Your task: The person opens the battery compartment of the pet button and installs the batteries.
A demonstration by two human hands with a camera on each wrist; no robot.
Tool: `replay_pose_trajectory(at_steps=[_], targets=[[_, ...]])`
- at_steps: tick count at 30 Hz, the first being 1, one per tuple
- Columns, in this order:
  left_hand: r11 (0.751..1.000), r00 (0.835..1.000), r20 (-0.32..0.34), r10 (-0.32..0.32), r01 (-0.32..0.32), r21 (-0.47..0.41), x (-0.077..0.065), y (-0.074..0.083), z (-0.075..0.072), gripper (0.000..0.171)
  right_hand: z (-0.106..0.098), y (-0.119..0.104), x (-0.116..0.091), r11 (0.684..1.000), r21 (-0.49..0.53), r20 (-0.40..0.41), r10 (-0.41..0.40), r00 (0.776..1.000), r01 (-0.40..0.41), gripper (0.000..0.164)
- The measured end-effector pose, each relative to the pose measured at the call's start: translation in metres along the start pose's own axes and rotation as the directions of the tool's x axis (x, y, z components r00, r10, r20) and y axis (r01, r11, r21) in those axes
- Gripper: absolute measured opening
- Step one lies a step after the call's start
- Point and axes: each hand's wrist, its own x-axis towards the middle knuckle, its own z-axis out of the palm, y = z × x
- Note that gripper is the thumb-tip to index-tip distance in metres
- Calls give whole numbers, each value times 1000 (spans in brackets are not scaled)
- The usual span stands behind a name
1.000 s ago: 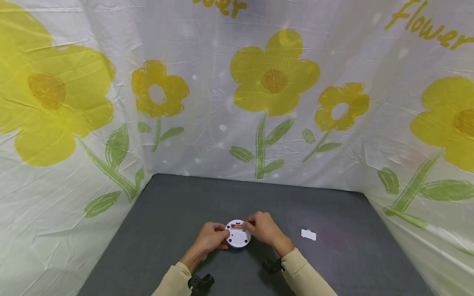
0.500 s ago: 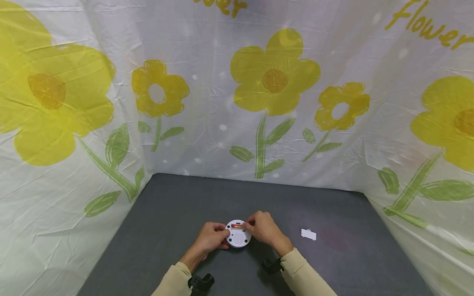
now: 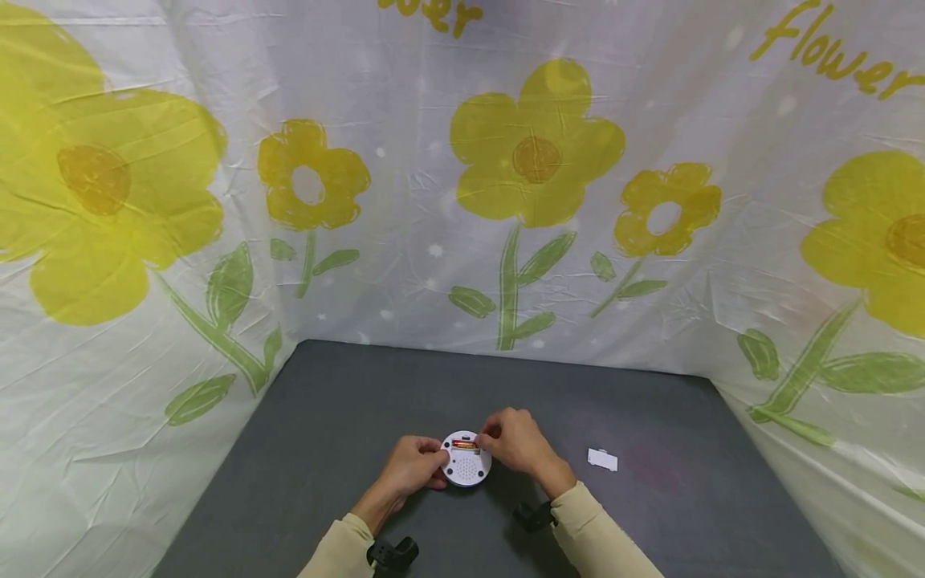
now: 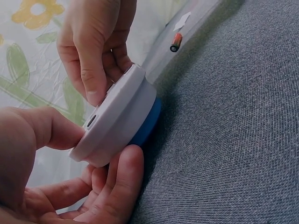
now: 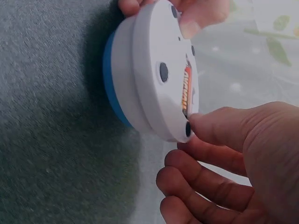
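Observation:
My left hand grips a round white device by its left edge, thumb on the upper face and fingers underneath. This face has dark round feet, a patch of small holes and an uncovered battery slot. A red and yellow battery lies along the slot. At the right end of that battery is the thumb of my right hand, its other fingers curled by the device's rim. A blue base shows under the device in the left wrist view, low over the grey cloth.
On the grey table, a white battery cover lies right of my right hand. A loose battery lies near that cover in the left wrist view. Flower-printed curtains enclose the back and sides.
The battery in the slot shows a different side of its label than a second ago, now mostly red and yellow. My right hand has shifted very slightly; my left hand keeps its grip.

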Motion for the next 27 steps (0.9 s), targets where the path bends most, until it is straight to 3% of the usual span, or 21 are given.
replay_pose_trajectory(at_steps=[14,27], targets=[[1000,1000,-2,-4,4,-20,1,-1,-1,34,-25,12,-3,997,-37,-11,66,998,-66,6],[1000,1000,-5,-10,10,-26,0,-1,0,34,-40,29,-18,996,-68,-21,60,998,-61,6]])
